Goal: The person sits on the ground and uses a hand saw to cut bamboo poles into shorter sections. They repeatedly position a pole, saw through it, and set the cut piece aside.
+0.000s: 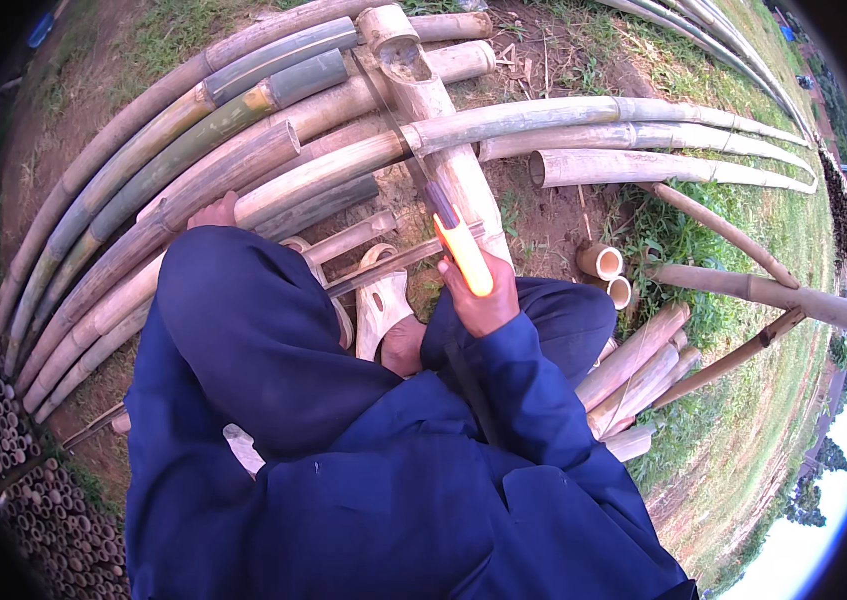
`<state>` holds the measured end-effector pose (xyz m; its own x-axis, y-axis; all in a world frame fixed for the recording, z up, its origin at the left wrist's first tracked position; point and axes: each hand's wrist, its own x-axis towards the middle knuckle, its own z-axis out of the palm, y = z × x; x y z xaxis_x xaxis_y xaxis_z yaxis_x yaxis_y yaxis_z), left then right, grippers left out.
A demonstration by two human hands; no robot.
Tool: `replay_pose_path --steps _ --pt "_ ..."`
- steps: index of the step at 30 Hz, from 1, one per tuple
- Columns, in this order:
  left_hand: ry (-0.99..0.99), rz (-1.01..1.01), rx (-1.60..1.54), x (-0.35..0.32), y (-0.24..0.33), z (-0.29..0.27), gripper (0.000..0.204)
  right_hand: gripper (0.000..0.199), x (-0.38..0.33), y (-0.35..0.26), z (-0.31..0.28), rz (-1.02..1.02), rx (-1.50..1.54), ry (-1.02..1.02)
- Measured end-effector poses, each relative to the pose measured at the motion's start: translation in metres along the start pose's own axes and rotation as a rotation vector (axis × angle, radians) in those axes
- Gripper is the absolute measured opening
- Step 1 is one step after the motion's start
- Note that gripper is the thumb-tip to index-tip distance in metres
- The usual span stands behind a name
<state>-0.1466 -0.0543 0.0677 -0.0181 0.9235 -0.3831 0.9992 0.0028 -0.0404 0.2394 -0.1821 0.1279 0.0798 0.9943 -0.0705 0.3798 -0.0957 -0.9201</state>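
Observation:
My right hand (pixel 484 303) is closed round the yellow-and-orange handle of a hand saw (pixel 467 258). Its thin blade points away and slightly left, across a long pale bamboo pole (pixel 333 168) at a joint. Beneath that pole lies a thick bamboo support (pixel 453 185) with a hollow cut in its far end. My left hand (pixel 213 211), partly hidden by my knee, has its fingers bent over the bamboo at the left. Whether the saw has cut into the pole, I cannot tell.
Several long bamboo poles (pixel 133 190) fan out to the left. Two short cut pieces (pixel 603 262) stand right of the support, near a bamboo frame (pixel 723 283) and a pile of bamboo lengths (pixel 638 375). Many stacked bamboo ends (pixel 38 520) fill the lower left.

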Motion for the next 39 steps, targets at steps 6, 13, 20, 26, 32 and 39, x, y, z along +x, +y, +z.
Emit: replay_pose_path --steps 6,13,20,26,32,39 --pt "-0.077 -0.046 0.016 0.002 -0.018 0.007 0.066 0.024 -0.077 -0.043 -0.055 0.124 0.054 -0.054" --pt "-0.041 -0.023 -0.013 0.003 -0.006 0.006 0.066 0.019 -0.052 -0.013 -0.033 0.051 -0.007 -0.002" --pt "-0.047 -0.072 0.019 0.002 -0.016 0.000 0.064 0.021 -0.057 -0.016 -0.037 0.094 0.059 -0.070" --pt "-0.007 0.033 -0.016 0.009 -0.009 0.016 0.064 0.029 -0.117 -0.054 -0.069 0.101 -0.076 -0.042" --pt "-0.022 -0.005 0.031 0.008 -0.002 -0.002 0.066 0.016 -0.001 0.003 -0.002 0.076 0.003 -0.022" --pt "-0.007 0.023 0.008 0.010 -0.011 0.019 0.070 0.034 -0.129 -0.061 -0.082 0.175 -0.051 -0.104"
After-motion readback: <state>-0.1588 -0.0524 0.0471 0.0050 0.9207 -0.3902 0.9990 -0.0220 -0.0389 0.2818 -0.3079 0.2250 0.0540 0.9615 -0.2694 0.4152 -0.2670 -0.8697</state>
